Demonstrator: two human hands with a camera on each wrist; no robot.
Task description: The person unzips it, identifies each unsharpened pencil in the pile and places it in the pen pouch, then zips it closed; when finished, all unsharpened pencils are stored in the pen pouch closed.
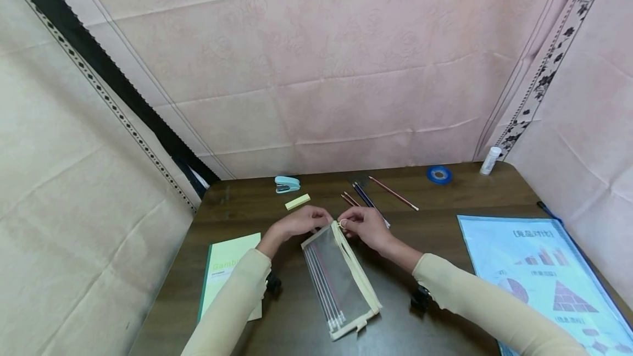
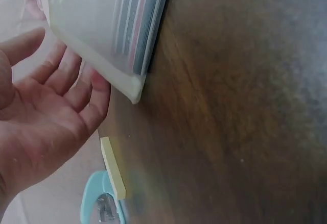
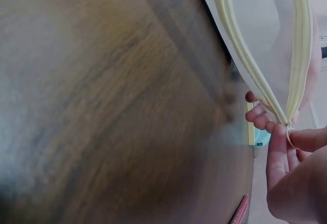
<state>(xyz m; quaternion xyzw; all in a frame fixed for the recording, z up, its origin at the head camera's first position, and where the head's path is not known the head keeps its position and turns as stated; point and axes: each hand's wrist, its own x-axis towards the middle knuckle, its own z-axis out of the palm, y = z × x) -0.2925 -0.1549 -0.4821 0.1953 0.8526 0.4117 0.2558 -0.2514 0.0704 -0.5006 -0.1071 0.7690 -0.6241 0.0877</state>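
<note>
A translucent zip pencil case (image 1: 336, 273) with cream edging slants across the table between the hands, several pencils (image 1: 323, 284) visible through its side. My left hand (image 1: 304, 221) holds its far corner; in the left wrist view the curled fingertips (image 2: 99, 83) lie at the cream edge, with the thumb near that edge. At the zip's far end my right hand (image 1: 366, 227) pinches the small ring of the zip pull (image 3: 290, 136) between thumb and finger. The zip (image 3: 248, 55) gapes apart along its length, its two sides meeting at the pull.
Beyond the hands lie a light-blue stapler (image 1: 287, 184), a yellow sticky-note block (image 1: 298, 201), several loose pencils (image 1: 394, 193), a blue tape roll (image 1: 439, 174) and a white capped tube (image 1: 490, 161). A green notebook (image 1: 222, 260) is at left, a blue printed folder (image 1: 539, 273) at right.
</note>
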